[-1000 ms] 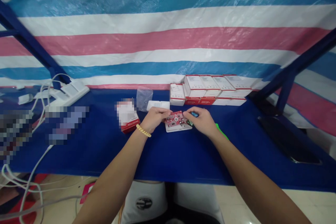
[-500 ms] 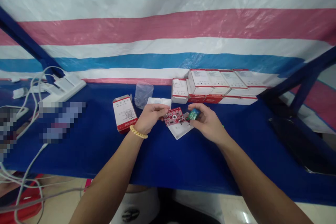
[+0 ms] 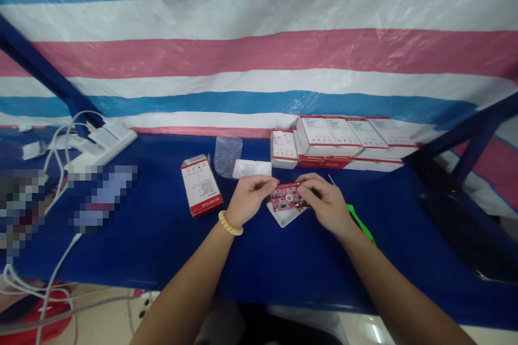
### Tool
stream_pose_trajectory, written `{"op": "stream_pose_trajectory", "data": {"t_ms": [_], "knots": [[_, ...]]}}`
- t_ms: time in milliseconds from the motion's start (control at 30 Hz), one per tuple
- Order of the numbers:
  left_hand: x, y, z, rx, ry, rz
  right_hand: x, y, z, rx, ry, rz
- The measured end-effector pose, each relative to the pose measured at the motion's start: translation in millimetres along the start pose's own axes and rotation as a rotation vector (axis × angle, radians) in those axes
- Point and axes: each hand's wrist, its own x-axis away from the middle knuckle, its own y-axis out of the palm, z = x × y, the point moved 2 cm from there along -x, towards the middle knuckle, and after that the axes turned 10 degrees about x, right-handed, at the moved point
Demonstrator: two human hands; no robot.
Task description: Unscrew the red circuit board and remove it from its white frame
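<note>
A red circuit board [image 3: 283, 198] is held between my two hands, above a white plastic cover [image 3: 285, 219] lying on the table. My left hand [image 3: 251, 197] pinches the board's upper left corner between thumb and fingers. At the board's right end, my right hand [image 3: 324, 202] has its thumb and fingers closed on the edge. Something dark shows under its fingers, and I cannot make out what it is; the green battery is out of sight. Just behind my left hand lies the white housing half [image 3: 253, 168].
An opened white-and-red carton [image 3: 200, 186] and a clear plastic bag [image 3: 227, 155] lie left of the hands. Stacked cartons [image 3: 332, 137] stand at the back right. A green-handled tool [image 3: 361, 225] is beside my right wrist. A power strip [image 3: 101, 148] with cables sits far left.
My right hand has moved in to the board's right end, and the green battery it held no longer shows. The green-handled tool has come into view. The camera view has shifted slightly.
</note>
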Motion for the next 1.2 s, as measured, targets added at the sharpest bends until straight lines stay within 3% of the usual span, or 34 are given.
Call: {"op": "stream_pose_trajectory", "data": {"t_ms": [200,367,533,733,933,1067,1200], "knots": [[6,1.0,3,-0.141,0.134,-0.106,-9,-4,7,-0.049,0.057,0.04],[5,-2.6,0,-0.234,0.283,0.013,-8,10,6,-0.239,0.183,0.101],[3,-2.9,-1,-0.148,0.262,0.056,0,21,1,-0.351,0.312,0.191],[5,5.1,-5,-0.157,0.251,-0.033,2,4,3,-0.265,0.388,0.137],[3,1.0,-3,-0.559,0.479,0.085,-20,-17,25,0.056,0.47,0.105],[10,4.8,-2,-0.841,0.566,-0.073,-39,-16,38,0.192,0.485,0.062],[19,19.0,-7,-1.145,0.438,-0.212,-46,-9,39,0.343,0.48,0.02]]}}
